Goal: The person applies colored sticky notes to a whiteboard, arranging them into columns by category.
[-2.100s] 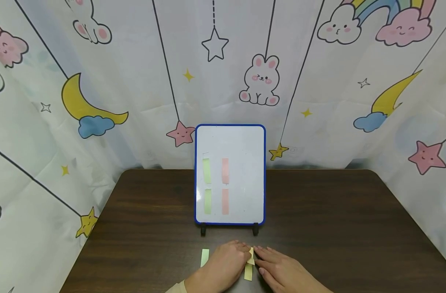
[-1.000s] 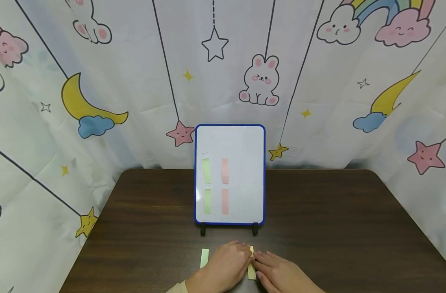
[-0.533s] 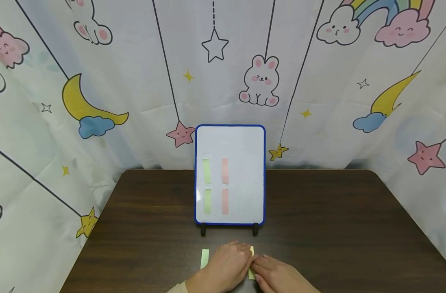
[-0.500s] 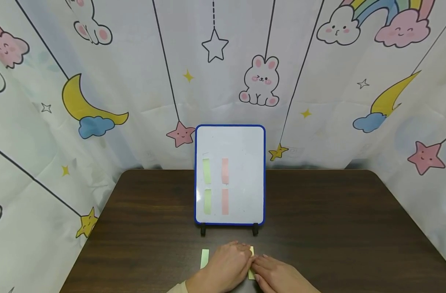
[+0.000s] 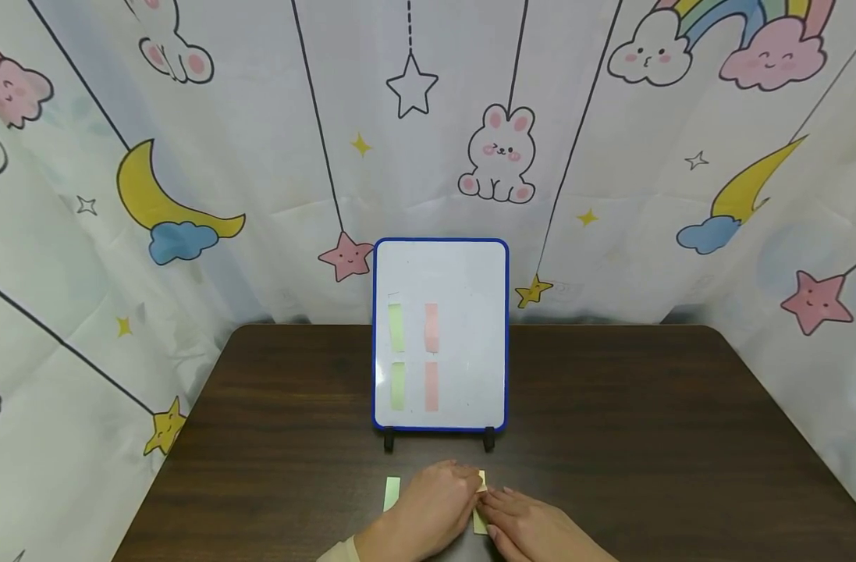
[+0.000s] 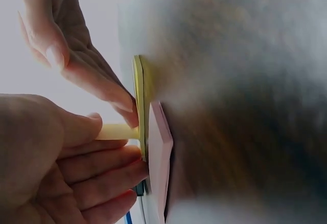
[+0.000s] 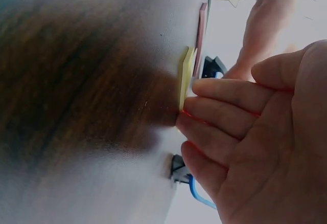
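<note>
My left hand point(image 5: 438, 503) pinches a pale yellow sticky-note strip point(image 6: 118, 131) between thumb and fingers. In the left wrist view this strip stands up from the yellow sticky-note pad point(image 6: 139, 86) on the table. My right hand point(image 5: 533, 523) has its fingers extended, their tips at the yellow pad point(image 7: 185, 75) in the right wrist view. From the head, both hands meet over the pad and hide much of it. A pink sticky-note pad point(image 6: 161, 162) lies beside the yellow one, hidden from the head view by my left hand. Further left is a green sticky-note pad point(image 5: 392, 493).
A blue-framed whiteboard point(image 5: 473, 336) stands on black feet point(image 5: 488, 439) just beyond my hands. It bears two green strips point(image 5: 397, 386) and two pink strips point(image 5: 431, 386). The dark wooden table point(image 5: 631, 421) backs onto a patterned white curtain point(image 5: 273, 156).
My right hand has shifted slightly left, against the left hand. The yellow pad's lower part is now more covered. The left hand has stayed nearly in place.
</note>
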Demonstrator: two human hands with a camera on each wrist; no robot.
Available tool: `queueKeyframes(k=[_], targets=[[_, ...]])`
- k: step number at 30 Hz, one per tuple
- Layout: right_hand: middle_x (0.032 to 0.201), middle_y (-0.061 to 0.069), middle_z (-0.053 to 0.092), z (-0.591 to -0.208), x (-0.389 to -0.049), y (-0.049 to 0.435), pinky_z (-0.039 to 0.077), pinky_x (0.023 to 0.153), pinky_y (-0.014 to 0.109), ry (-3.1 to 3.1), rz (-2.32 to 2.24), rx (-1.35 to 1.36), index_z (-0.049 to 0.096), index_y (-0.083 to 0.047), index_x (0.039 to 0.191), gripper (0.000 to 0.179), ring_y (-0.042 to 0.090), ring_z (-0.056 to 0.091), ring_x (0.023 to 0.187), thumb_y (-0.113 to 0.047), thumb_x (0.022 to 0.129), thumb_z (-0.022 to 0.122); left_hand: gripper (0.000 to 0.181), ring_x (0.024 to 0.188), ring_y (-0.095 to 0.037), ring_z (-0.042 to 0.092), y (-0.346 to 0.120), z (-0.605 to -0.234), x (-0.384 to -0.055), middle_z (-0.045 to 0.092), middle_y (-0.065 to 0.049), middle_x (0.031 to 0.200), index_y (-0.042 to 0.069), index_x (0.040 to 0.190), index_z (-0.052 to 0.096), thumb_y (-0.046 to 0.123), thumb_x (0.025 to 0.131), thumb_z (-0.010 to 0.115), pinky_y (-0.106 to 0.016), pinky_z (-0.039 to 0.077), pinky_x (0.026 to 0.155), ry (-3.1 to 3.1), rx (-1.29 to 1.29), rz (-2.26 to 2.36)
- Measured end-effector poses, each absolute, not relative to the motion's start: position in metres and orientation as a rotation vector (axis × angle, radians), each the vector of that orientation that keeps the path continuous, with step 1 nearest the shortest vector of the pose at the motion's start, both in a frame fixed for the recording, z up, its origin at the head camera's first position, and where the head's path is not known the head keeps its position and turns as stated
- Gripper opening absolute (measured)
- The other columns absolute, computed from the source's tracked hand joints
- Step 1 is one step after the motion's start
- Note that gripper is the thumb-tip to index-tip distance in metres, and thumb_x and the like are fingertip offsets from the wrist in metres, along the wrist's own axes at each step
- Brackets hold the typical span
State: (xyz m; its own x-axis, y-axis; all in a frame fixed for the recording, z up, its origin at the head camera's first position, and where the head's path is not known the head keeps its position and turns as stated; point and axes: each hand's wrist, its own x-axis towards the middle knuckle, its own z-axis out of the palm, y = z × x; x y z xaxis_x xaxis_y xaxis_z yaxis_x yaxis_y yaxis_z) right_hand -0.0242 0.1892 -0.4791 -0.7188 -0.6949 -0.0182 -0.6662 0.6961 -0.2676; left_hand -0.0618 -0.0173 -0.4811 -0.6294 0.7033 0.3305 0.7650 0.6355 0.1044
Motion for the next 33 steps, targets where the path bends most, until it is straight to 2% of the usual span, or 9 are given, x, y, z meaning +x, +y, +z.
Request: queueKeyframes(k=[4, 8, 12, 18, 26, 33], targets=[[0.135, 0.001, 0.063, -0.481, -0.025, 0.189, 0.056, 0.096, 0.037, 2.817, -0.355, -1.166, 0.062, -0.015, 0.133, 0.041, 0.019, 0.062, 0.123, -0.036, 0.105, 0.041, 0.007, 0.081, -0.004, 0.066, -0.02, -0.479, -0.065, 0.07, 0.011, 0.087, 0.02, 0.086, 0.068, 0.019, 0.091, 0.063, -0.018, 0.054, 0.073, -2.58, -1.181, -0.342], [0.137, 0.001, 0.062, -0.479, -0.025, 0.188, 0.056, 0.097, 0.038, 2.787, -0.363, -1.144, 0.061, -0.014, 0.134, 0.042, 0.019, 0.061, 0.124, -0.036, 0.105, 0.039, 0.011, 0.095, -0.006, 0.069, -0.022, -0.477, -0.068, 0.074, 0.007, 0.1, 0.017, 0.095, 0.071, 0.018, 0.095, 0.06, -0.021, 0.056, 0.086, -2.61, -1.17, -0.372], [0.136, 0.002, 0.062, -0.478, -0.026, 0.187, 0.055, 0.098, 0.039, 2.756, -0.388, -1.119, 0.06, -0.013, 0.135, 0.044, 0.02, 0.061, 0.124, -0.037, 0.106, 0.037, 0.012, 0.098, -0.004, 0.069, -0.022, -0.475, -0.07, 0.073, 0.008, 0.1, 0.018, 0.093, 0.071, 0.017, 0.095, 0.06, -0.023, 0.056, 0.092, -2.603, -1.161, -0.407], [0.137, 0.002, 0.062, -0.477, -0.026, 0.186, 0.055, 0.099, 0.04, 2.737, -0.397, -1.093, 0.06, -0.014, 0.135, 0.044, 0.02, 0.061, 0.125, -0.037, 0.105, 0.038, 0.013, 0.094, -0.003, 0.068, -0.023, -0.473, -0.071, 0.073, 0.009, 0.095, 0.019, 0.087, 0.07, 0.016, 0.095, 0.06, -0.022, 0.056, 0.09, -2.548, -1.143, -0.444], [0.134, 0.003, 0.064, -0.477, -0.024, 0.185, 0.056, 0.096, 0.04, 2.77, -0.409, -1.103, 0.062, -0.013, 0.133, 0.042, 0.021, 0.062, 0.123, -0.035, 0.105, 0.04, 0.012, 0.104, -0.008, 0.069, -0.025, -0.469, -0.073, 0.075, 0.002, 0.108, 0.016, 0.097, 0.073, 0.017, 0.095, 0.061, -0.027, 0.057, 0.093, -2.565, -1.111, -0.458], [0.136, 0.003, 0.062, -0.475, -0.025, 0.184, 0.055, 0.098, 0.041, 2.728, -0.432, -1.039, 0.061, -0.015, 0.134, 0.043, 0.021, 0.061, 0.125, -0.038, 0.105, 0.038, 0.014, 0.102, -0.01, 0.07, -0.027, -0.467, -0.077, 0.074, 0.001, 0.11, 0.014, 0.104, 0.073, 0.018, 0.094, 0.063, -0.026, 0.057, 0.09, -2.504, -1.071, -0.502]])
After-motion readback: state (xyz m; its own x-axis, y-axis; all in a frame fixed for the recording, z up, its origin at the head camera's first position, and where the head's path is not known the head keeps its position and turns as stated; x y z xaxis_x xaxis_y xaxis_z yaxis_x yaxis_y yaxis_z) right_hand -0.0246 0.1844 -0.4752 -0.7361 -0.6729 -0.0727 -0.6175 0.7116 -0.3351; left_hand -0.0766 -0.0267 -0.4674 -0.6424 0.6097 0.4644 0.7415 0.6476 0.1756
